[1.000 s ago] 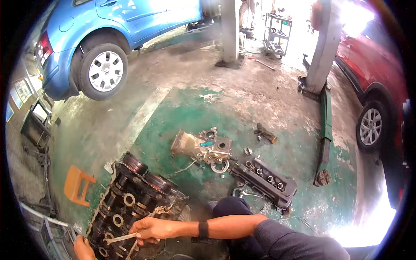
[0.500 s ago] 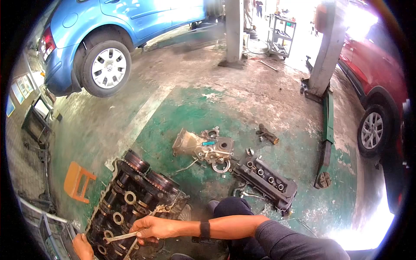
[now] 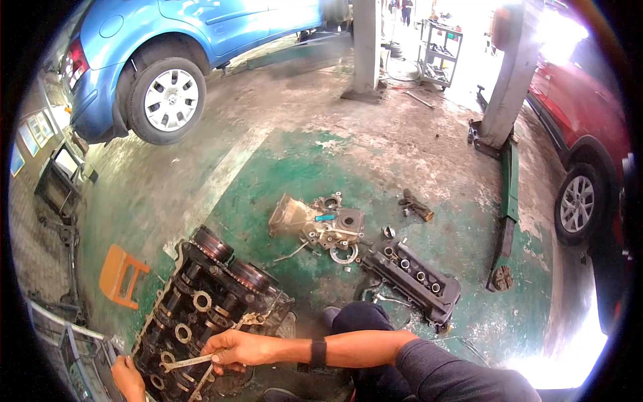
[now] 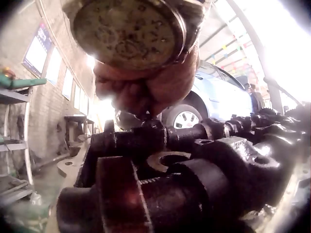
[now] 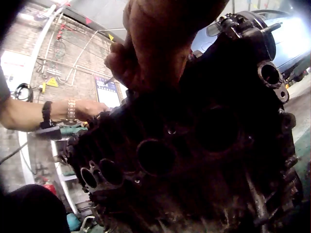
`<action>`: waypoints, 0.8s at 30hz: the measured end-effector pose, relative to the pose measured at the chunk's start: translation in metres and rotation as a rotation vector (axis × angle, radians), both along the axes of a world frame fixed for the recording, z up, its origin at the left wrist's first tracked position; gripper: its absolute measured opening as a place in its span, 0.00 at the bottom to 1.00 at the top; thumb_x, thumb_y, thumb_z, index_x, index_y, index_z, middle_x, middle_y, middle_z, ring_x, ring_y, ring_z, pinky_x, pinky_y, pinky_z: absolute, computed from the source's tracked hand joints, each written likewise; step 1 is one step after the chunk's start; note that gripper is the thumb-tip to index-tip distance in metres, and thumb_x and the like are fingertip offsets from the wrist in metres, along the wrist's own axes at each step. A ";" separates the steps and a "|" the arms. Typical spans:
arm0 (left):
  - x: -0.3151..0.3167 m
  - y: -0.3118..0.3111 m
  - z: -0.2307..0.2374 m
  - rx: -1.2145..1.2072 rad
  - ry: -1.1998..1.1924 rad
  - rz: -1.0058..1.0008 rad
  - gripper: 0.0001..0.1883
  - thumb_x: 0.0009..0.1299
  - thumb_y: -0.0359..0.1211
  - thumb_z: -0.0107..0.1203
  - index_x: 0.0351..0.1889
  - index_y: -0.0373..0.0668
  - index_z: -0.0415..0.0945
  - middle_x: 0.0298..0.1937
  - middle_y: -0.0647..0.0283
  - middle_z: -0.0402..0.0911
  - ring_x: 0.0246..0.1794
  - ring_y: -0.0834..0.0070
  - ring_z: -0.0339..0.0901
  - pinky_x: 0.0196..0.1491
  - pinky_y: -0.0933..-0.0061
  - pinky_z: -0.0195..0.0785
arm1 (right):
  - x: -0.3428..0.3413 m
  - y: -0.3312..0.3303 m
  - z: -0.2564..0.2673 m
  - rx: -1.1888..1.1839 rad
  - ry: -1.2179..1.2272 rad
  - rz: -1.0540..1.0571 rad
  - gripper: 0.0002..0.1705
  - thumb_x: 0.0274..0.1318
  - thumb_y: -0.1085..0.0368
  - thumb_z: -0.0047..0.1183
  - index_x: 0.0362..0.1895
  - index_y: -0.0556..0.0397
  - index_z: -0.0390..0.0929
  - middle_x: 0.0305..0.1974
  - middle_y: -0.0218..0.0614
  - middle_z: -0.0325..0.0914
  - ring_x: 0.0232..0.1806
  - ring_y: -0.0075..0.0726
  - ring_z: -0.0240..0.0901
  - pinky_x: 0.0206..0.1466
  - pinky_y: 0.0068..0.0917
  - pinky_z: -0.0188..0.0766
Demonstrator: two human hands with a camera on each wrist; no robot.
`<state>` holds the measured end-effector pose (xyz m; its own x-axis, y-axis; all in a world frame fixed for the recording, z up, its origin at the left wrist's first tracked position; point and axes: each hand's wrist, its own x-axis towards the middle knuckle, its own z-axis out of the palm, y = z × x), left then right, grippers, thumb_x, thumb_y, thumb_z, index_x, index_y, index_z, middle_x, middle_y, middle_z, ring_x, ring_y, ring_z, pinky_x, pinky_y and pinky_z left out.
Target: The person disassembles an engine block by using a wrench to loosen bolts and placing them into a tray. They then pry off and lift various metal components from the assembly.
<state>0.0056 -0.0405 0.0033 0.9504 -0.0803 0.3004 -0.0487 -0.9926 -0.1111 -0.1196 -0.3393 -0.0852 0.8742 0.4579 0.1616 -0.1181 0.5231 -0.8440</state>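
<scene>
My right hand (image 3: 234,350) grips one end of a metal wrench (image 3: 187,362) over a dark, oily engine (image 3: 175,303). The wrench's open-ended jaw lies over a pale ring-like part of the engine top. Far at the left side of the engine is my left hand (image 3: 128,380), right at its edge. Bent fingers (image 4: 131,94) show close over the dark shafts in the left wrist view, below a wristwatch (image 4: 129,31); I cannot tell whether they hold anything. In the right wrist view, the right hand (image 5: 155,46) reaches over the engine's side with its round ports.
An orange stool (image 3: 122,276) stands left of the engine. Ahead on the green floor lie a metal engine casing (image 3: 321,221), a black valve cover (image 3: 415,281) and dirty gloves (image 3: 416,205). A blue car (image 3: 167,40) and a lift post (image 3: 506,80) stand farther off.
The head view has shifted slightly, so the floor and cars sit a little differently. Both hands and the wrench stay in nearly the same place over the engine.
</scene>
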 end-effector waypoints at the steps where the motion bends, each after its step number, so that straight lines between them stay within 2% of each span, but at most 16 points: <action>1: 0.002 0.006 0.000 -0.011 0.002 -0.062 0.07 0.67 0.28 0.52 0.35 0.30 0.72 0.33 0.42 0.76 0.37 0.44 0.71 0.39 0.52 0.62 | 0.000 0.000 0.000 0.001 0.000 0.001 0.14 0.65 0.63 0.44 0.49 0.59 0.71 0.30 0.25 0.74 0.20 0.15 0.60 0.21 0.16 0.59; 3: 0.000 0.004 0.006 -0.023 0.003 -0.124 0.08 0.67 0.28 0.52 0.34 0.30 0.72 0.33 0.42 0.76 0.37 0.44 0.71 0.39 0.52 0.62 | -0.001 -0.001 0.002 -0.004 0.005 0.002 0.14 0.65 0.63 0.43 0.50 0.59 0.71 0.30 0.25 0.74 0.20 0.14 0.60 0.21 0.16 0.59; 5: -0.005 -0.002 0.011 -0.172 0.107 -0.050 0.08 0.67 0.28 0.52 0.34 0.30 0.72 0.33 0.42 0.76 0.35 0.44 0.70 0.37 0.54 0.61 | -0.001 -0.001 0.001 -0.003 0.003 0.000 0.15 0.65 0.64 0.43 0.50 0.59 0.71 0.30 0.25 0.74 0.20 0.14 0.60 0.21 0.16 0.59; 6: -0.005 -0.001 0.010 -0.173 0.106 -0.049 0.08 0.67 0.28 0.52 0.34 0.30 0.72 0.33 0.42 0.76 0.35 0.44 0.70 0.37 0.54 0.61 | -0.001 -0.001 0.001 -0.002 0.003 -0.002 0.15 0.65 0.64 0.43 0.50 0.59 0.71 0.30 0.25 0.74 0.20 0.14 0.60 0.22 0.16 0.59; 8: -0.005 0.005 0.006 -0.167 0.048 -0.149 0.09 0.67 0.29 0.52 0.32 0.29 0.71 0.30 0.42 0.75 0.32 0.44 0.70 0.36 0.55 0.61 | -0.001 -0.002 0.002 -0.005 0.003 0.002 0.15 0.65 0.64 0.43 0.51 0.59 0.71 0.30 0.25 0.73 0.21 0.15 0.60 0.22 0.16 0.59; 15: 0.004 0.013 -0.006 0.002 -0.087 -0.157 0.09 0.67 0.28 0.52 0.30 0.30 0.69 0.27 0.44 0.73 0.28 0.45 0.67 0.35 0.55 0.61 | 0.000 -0.002 0.003 -0.013 0.003 0.012 0.14 0.65 0.65 0.42 0.51 0.60 0.70 0.30 0.26 0.74 0.21 0.15 0.59 0.22 0.16 0.60; 17: 0.007 0.016 -0.003 -0.140 0.039 -0.098 0.08 0.66 0.27 0.53 0.31 0.30 0.68 0.28 0.45 0.73 0.28 0.46 0.66 0.36 0.56 0.61 | -0.001 -0.003 0.003 -0.022 0.007 0.010 0.14 0.65 0.65 0.42 0.51 0.60 0.70 0.30 0.26 0.74 0.21 0.15 0.59 0.22 0.16 0.60; 24: 0.004 0.020 -0.012 -0.285 -0.038 -0.193 0.09 0.65 0.27 0.54 0.30 0.30 0.67 0.27 0.46 0.71 0.28 0.50 0.66 0.36 0.57 0.61 | -0.001 -0.002 0.004 -0.039 0.031 0.016 0.15 0.65 0.65 0.42 0.52 0.60 0.69 0.31 0.27 0.74 0.21 0.16 0.60 0.22 0.16 0.60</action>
<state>0.0100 -0.0206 -0.0084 0.9135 -0.1654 0.3716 -0.2399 -0.9568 0.1640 -0.1210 -0.3417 -0.0809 0.8711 0.4771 0.1162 -0.1524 0.4877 -0.8596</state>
